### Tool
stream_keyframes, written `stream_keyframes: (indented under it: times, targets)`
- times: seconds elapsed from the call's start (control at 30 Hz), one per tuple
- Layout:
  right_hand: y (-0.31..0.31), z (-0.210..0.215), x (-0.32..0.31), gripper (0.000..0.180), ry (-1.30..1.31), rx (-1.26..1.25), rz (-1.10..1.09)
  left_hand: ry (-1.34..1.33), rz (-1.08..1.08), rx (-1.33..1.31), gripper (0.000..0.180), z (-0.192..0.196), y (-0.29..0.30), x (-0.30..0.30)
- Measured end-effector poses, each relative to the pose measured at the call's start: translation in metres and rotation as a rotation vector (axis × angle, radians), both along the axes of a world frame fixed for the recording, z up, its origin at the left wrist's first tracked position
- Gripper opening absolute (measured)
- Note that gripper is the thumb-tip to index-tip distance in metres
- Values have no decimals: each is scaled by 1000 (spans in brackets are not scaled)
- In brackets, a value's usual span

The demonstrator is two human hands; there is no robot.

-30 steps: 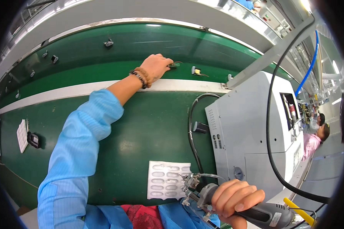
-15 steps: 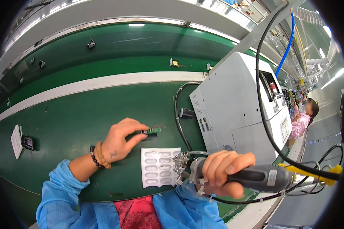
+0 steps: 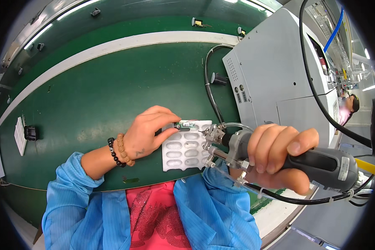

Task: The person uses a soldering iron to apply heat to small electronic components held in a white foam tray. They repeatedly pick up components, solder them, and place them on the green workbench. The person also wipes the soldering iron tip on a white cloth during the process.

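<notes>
Left hand now over white tray, pinching small circuit board, right hand gripping power tool

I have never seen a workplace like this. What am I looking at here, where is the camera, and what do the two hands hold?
The camera sits on a person's head and looks down, so the picture bends at its edges. The blue sleeves at the bottom are that person's own arms. The left hand pinches a small green circuit part over a white moulded tray with oval pockets, which lies on a green work surface. The right hand holds a grey powered hand tool with cables, its metal tip near the part. A grey machine box stands at the right. Another person works far off at the right edge.
</notes>
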State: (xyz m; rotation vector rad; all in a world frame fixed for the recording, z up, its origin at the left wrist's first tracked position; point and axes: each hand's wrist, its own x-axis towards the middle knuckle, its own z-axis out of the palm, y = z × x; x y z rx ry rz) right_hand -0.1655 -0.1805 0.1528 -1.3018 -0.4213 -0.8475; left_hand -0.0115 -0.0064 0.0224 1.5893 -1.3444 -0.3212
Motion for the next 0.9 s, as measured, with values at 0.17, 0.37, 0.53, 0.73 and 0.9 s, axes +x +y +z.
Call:
stream_keyframes:
  times: [0.17, 0.37, 0.53, 0.73, 0.9]
  targets:
    - [0, 1, 2, 55, 18, -4, -15, -131, 18, -45, 28, -5, -5, -3]
    - [1, -1, 13, 55, 60, -37, -4, -73, 36, -78, 32, -15, -8, -11]
    - [9, -5, 28, 53, 88, -58, 18, 15, 27, -40, 34, -20, -7, -7]
    - [13, -5, 36, 53, 104, -139, -21, 67, 22, -44, 35, -22, -9, -7]
    - [12, -11, 44, 54, 108, -136, 26, 62, 39, -35, 36, -20, -5, -6]
